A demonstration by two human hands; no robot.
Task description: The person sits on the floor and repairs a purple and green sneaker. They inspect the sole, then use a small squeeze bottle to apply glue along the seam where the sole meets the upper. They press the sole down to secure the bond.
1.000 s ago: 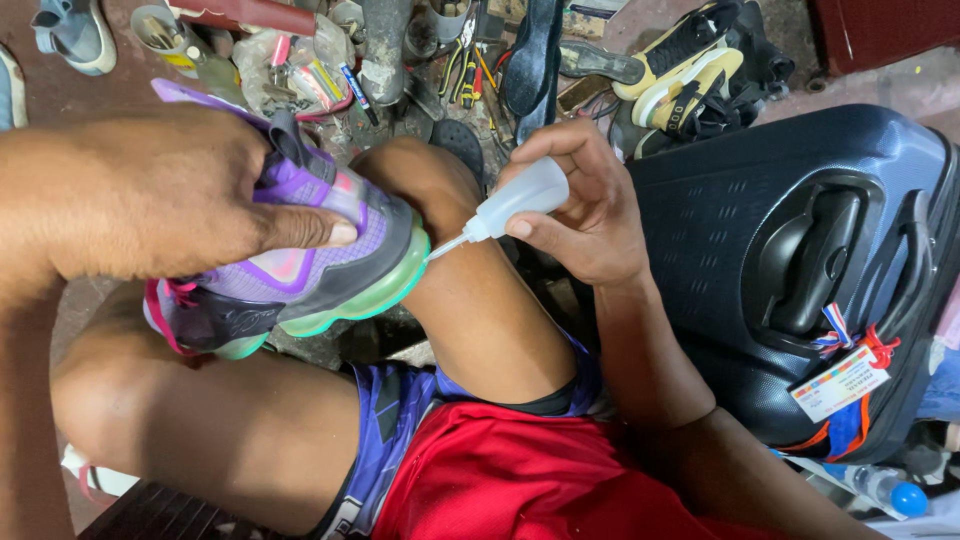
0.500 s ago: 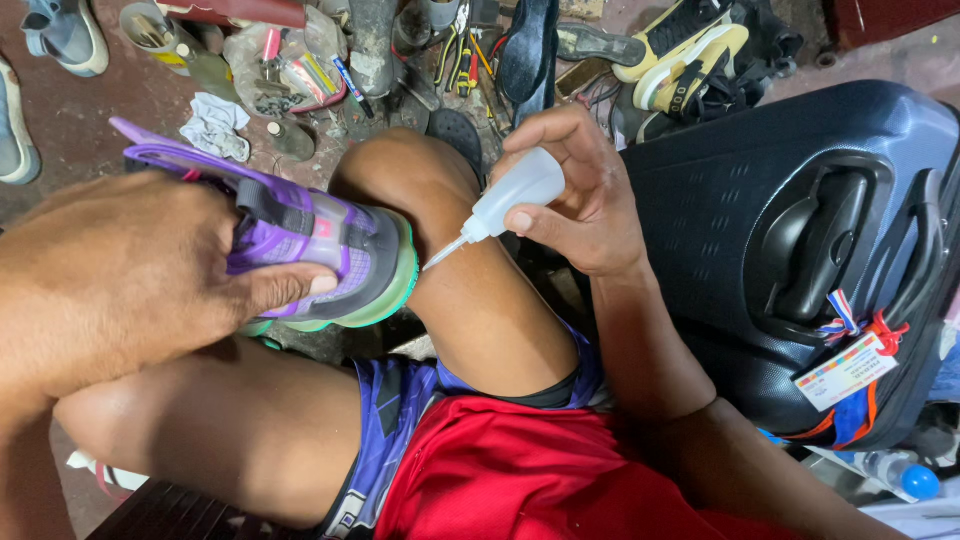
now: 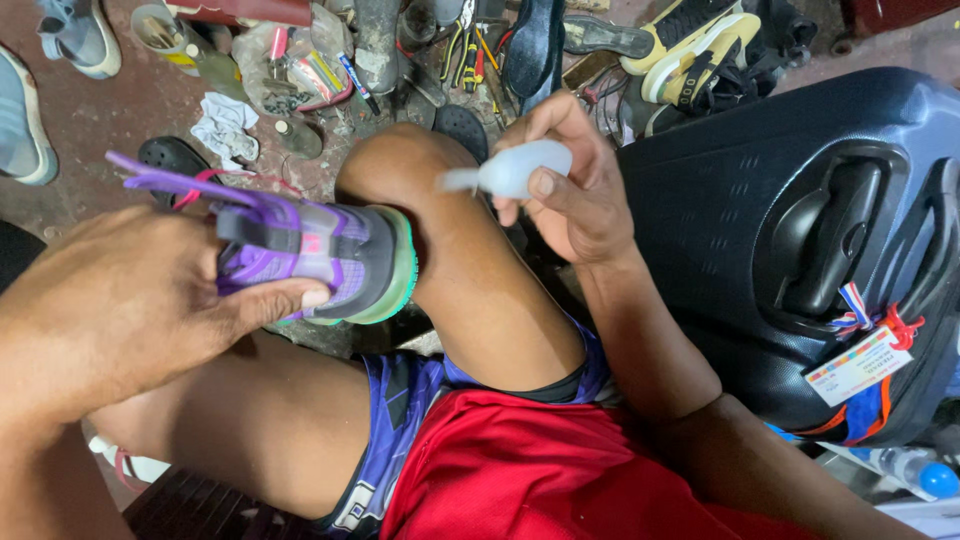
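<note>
My left hand (image 3: 130,310) grips a purple and grey sneaker with a green sole (image 3: 320,262), held over my left thigh with its sole edge turned toward my right knee. My right hand (image 3: 570,190) is closed around a small white squeeze bottle (image 3: 505,172) whose thin nozzle points left, a short way above and to the right of the shoe's sole, not touching it. I sit with bare knees, in purple shorts and a red shirt.
A large black hard-shell suitcase (image 3: 800,230) with a tag lies at the right, close to my right arm. Tools, pliers, shoe parts, a black and yellow shoe (image 3: 690,50) and rags litter the floor ahead. Other shoes (image 3: 25,110) lie at the far left.
The sneaker has turned so its sole edge faces right. My right hand lifted the bottle up and away from the sole, where its nozzle tip had been touching.
</note>
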